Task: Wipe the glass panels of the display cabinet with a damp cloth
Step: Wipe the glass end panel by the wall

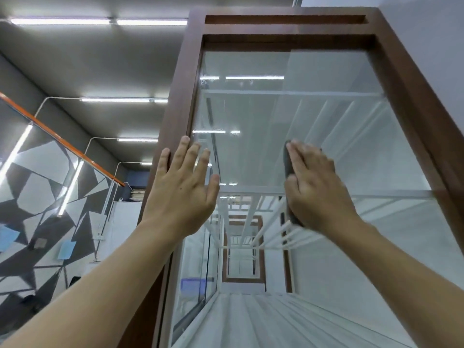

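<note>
Strip lights (60,21) run across the grey ceiling of this room, and I'm looking up the tall brown-framed cabinet (175,101) from close by. Its front glass (288,116) is where the work is. The cloth (288,162), dark grey, lies flat on the pane about halfway up, under the right hand (316,187). That hand's grip isn't a pinch: the fingers lie fairly straight and together, pressing the cloth to the glass. The left hand (180,189) has its fingers spread, resting across the frame's edge and onto the pane, bracing.

By my reckoning the job is mid-way at best. Smears (206,81) show near the pane's top left corner, so that stretch looks unwiped, and I can't tell whether the lower glass is done. The side pane (195,272) looks like it's waiting too.

Inside are glass shelves (293,92), bare as far as I can see. Off left are a patterned wall (37,197), an orange rail (57,136) and blue notes (66,249), all well apart. Nothing blocks the cloth but the bracing hand, which covers the pane's left edge.
</note>
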